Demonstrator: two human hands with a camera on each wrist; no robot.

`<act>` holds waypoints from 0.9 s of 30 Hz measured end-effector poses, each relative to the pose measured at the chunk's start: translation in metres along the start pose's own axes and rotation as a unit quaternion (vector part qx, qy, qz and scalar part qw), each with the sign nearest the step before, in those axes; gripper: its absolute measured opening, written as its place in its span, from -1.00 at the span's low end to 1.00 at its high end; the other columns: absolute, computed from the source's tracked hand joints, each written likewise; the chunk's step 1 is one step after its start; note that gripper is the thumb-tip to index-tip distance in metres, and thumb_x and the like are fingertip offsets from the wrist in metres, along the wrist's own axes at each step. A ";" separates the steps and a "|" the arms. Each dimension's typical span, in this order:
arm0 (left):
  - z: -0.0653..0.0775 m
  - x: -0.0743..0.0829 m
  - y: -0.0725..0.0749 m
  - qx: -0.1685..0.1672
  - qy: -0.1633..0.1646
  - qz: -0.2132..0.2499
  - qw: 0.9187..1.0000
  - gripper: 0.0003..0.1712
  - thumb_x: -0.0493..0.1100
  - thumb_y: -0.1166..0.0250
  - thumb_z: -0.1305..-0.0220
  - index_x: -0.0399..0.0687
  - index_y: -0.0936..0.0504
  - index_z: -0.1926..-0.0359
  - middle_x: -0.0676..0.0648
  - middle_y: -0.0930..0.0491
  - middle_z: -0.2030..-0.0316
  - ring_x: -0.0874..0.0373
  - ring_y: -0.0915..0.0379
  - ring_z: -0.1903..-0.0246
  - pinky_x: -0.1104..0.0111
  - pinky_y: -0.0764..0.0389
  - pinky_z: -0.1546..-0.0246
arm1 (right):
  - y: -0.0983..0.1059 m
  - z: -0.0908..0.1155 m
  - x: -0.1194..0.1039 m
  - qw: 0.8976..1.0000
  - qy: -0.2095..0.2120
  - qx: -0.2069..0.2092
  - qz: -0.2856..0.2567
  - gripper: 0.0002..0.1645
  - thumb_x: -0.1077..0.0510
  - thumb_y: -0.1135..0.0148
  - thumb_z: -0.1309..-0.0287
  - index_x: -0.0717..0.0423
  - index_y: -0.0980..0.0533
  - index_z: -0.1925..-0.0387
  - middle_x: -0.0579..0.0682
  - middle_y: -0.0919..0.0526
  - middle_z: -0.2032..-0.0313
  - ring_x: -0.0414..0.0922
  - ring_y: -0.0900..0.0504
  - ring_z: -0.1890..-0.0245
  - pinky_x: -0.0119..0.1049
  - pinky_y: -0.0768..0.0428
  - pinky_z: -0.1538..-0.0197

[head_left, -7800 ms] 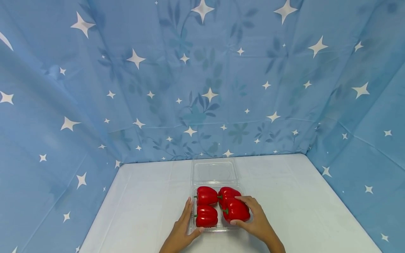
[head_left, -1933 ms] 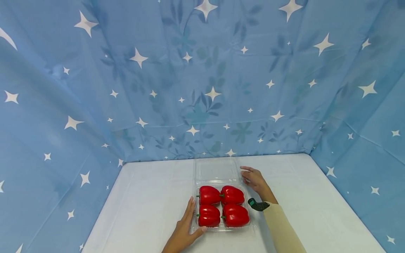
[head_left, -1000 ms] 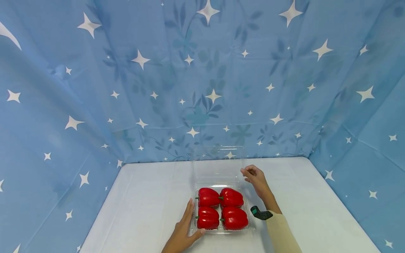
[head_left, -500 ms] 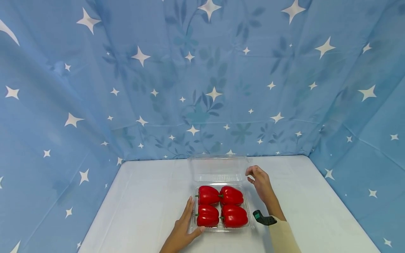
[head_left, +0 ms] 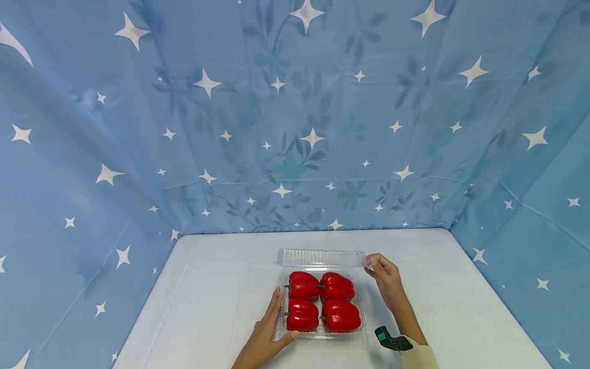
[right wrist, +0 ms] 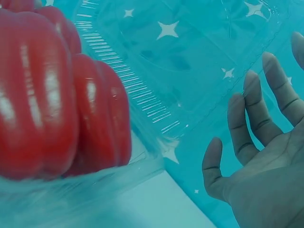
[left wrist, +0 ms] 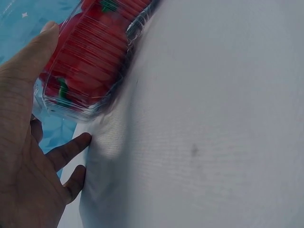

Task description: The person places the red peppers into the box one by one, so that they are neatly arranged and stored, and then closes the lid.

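Several red bell peppers [head_left: 341, 315] with green stems lie in a clear plastic clamshell box [head_left: 322, 335], arranged in two rows. At its near left corner rests my left hand [head_left: 264, 338], fingers straight along the side and thumb at the front edge. The left wrist view shows that thumb [left wrist: 40, 50] against the ridged wall, two fingers below the box. The hinged clear lid [head_left: 322, 258] stands raised behind the peppers. My right hand [head_left: 384, 277] is at the lid's right edge; in the right wrist view its fingers [right wrist: 260, 107] are spread and loosely bent, fingertips at that edge.
A white cloth covers the table [head_left: 216, 287]. Blue curtains [head_left: 295, 102] with white stars surround it at the back and sides. A dark band [head_left: 393, 341] is worn on the right wrist, beside a pale yellow sleeve [head_left: 418, 356].
The right hand set down the near right pepper, then moved to the lid. The lid, flat at the back earlier, has swung up and toward the peppers. The left hand has stayed.
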State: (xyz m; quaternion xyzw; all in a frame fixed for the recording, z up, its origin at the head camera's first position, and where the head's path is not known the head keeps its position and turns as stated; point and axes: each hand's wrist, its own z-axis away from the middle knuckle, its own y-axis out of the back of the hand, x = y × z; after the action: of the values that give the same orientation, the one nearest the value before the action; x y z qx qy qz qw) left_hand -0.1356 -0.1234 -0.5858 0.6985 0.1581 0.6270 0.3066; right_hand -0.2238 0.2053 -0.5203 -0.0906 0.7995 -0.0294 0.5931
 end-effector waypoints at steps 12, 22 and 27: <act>0.002 0.000 0.002 -0.019 0.009 -0.002 1.000 0.16 0.35 -0.24 -0.17 0.07 0.19 -0.57 -0.14 0.16 -0.56 -0.34 0.01 -0.44 -0.35 -0.32 -0.17 | 0.007 0.035 0.014 0.998 0.024 -0.023 0.054 -0.74 0.35 0.08 -0.39 0.56 -0.40 0.32 -0.06 -0.57 0.15 -0.28 -0.51 0.06 -0.51 -0.55 -0.06; 0.011 -0.007 0.009 0.003 -0.038 0.055 0.998 -0.03 -0.04 -0.17 -0.40 0.02 0.28 -0.57 -0.21 0.11 -0.54 -0.30 -0.13 -0.40 -0.15 -0.32 -0.28 | 0.009 0.055 0.026 0.991 -0.051 0.028 0.122 -0.80 0.32 -0.10 -0.31 0.48 -0.50 0.21 -0.05 -0.58 0.08 -0.36 -0.50 -0.04 -0.62 -0.49 -0.07; 0.012 -0.007 0.013 0.036 -0.056 0.110 0.992 -0.32 -0.25 0.08 -0.52 -0.11 0.10 -0.55 -0.31 -0.21 -0.43 -0.32 -0.33 -0.28 0.02 -0.51 -0.20 | 0.010 0.061 0.032 0.993 -0.048 0.024 0.103 -0.79 0.38 -0.16 -0.24 0.51 -0.47 0.15 -0.06 -0.58 0.08 -0.37 -0.52 -0.01 -0.60 -0.52 -0.06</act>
State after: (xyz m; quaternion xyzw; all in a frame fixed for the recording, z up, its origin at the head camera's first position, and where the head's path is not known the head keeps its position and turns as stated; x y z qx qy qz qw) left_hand -0.1268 -0.1405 -0.5828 0.7565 0.0856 0.6103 0.2187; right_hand -0.1757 0.2128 -0.5700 0.0054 0.7745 0.0174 0.6323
